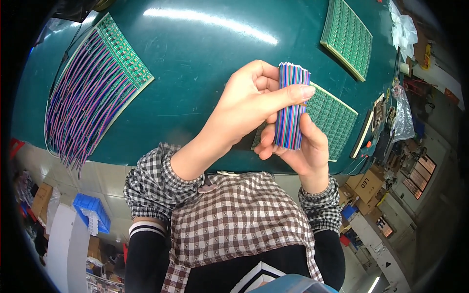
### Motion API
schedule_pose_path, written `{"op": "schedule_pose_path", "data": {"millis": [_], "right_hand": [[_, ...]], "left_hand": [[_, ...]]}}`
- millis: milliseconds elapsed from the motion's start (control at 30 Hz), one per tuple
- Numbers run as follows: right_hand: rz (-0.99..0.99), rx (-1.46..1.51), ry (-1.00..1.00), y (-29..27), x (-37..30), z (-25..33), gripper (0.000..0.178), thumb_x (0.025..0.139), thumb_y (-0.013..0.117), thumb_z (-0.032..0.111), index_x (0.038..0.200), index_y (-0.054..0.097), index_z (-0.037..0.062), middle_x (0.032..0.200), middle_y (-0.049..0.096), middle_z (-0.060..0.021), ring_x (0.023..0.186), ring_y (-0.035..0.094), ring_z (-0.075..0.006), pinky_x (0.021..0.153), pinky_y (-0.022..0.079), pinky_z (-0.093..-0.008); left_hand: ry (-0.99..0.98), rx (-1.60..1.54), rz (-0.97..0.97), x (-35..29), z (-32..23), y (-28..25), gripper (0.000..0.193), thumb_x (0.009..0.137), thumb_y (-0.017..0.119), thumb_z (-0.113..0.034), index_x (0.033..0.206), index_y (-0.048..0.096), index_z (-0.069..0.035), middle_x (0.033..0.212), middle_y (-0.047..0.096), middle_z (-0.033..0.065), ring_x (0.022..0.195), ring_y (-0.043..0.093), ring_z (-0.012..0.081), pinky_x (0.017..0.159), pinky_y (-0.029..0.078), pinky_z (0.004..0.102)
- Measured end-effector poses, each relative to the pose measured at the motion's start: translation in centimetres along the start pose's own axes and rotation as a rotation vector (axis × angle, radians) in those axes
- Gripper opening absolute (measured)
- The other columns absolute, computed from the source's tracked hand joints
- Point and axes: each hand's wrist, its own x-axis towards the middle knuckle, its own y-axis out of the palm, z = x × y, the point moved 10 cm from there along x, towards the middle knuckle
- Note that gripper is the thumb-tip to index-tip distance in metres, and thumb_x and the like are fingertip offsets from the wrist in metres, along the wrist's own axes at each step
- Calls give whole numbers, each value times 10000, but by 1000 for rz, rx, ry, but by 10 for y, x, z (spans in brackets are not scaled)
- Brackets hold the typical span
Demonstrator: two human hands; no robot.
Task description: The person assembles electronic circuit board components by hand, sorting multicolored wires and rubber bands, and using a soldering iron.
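A bundle of short wires (291, 117), striped blue, pink, purple and dark, stands upright between my hands above the table's near edge. My left hand (254, 97) wraps round its upper part, the thumb laid across the front. From below and the right, my right hand (309, 149) grips the lower end with thumb and fingers. Pale tips show at the top of the bundle. Behind my hands lies a green circuit board panel (332, 117), partly covered by them and by the wires.
At the left lies a circuit board panel (124, 51) with many long wires trailing toward the near edge. Another stack of green panels (347, 39) rests at the far right. Tools and a clear plastic bag (403, 115) sit along the right edge of the green table (195, 63).
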Motion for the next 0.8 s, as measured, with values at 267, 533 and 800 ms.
{"op": "schedule_pose_path", "data": {"millis": [267, 533, 800], "right_hand": [[19, -8, -16, 3, 2, 3, 569, 966, 359, 446, 1222, 451, -53, 1030, 618, -260, 918, 636, -373, 857, 501, -433], [-331, -870, -339, 4, -18, 79, 462, 950, 457, 335, 1176, 521, -64, 979, 650, -193, 922, 647, -272, 848, 506, -357], [-214, -1703, -985, 51, -31, 105, 517, 597, 779, 14, 1093, 644, 62, 1090, 538, -105, 946, 569, -197, 782, 497, -286]], "left_hand": [[2, 22, 2, 0, -3, -1, 381, 804, 724, -231, 996, 541, 43, 823, 638, 102, 666, 602, 79, 547, 465, 178], [9, -281, 145, 0, -11, 12, 385, 909, 564, -255, 1181, 506, 11, 1065, 627, 129, 940, 620, 165, 828, 499, 288], [-124, -503, 126, -2, 10, 14, 437, 909, 556, -157, 1294, 426, 3, 1156, 565, 127, 1007, 584, 200, 912, 485, 357]]}}
